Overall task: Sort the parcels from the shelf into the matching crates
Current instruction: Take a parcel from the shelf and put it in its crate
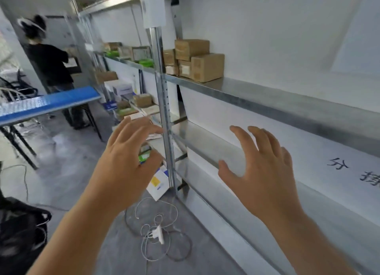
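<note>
Left hand and right hand are held up apart, fingers spread, nothing gripped, near the metal shelf. Brown parcels are stacked on the upper shelf, far centre. No crates are seen. A white cable lies on the floor.

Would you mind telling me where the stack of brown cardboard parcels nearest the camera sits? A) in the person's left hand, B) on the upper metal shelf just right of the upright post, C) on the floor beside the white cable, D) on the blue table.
B: the brown cardboard parcels rest on the upper metal shelf just right of the upright post, while the left hand and right hand hold nothing.
</note>
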`<state>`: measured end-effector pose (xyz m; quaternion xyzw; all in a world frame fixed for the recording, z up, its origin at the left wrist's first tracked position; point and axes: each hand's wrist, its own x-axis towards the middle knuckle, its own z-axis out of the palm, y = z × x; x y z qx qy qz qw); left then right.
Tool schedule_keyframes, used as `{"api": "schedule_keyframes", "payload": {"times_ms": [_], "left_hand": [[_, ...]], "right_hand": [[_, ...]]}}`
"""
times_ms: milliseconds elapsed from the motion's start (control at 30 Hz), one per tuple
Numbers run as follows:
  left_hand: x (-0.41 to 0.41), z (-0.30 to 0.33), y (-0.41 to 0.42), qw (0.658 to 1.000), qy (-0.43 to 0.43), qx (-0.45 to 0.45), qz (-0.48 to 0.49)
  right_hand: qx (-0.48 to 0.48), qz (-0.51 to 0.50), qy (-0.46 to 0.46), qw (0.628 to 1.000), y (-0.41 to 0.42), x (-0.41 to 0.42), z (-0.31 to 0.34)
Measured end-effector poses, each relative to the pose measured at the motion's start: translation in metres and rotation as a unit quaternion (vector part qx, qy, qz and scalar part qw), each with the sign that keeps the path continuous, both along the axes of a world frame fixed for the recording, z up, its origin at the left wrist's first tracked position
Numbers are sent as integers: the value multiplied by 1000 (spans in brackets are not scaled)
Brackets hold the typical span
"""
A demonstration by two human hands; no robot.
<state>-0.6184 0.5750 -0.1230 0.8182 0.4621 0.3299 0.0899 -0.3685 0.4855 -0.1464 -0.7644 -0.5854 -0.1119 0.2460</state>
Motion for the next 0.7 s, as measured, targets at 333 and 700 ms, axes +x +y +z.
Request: {"api": "schedule_keyframes", "payload": {"times_ms": [333,700], "left_hand": [[74,28,172,999,29,0,-25],[156,55,366,996,26,-27,-84]], "right_hand": [[120,38,44,991,185,76,51],[85,11,24,996,368,106,81]]}}
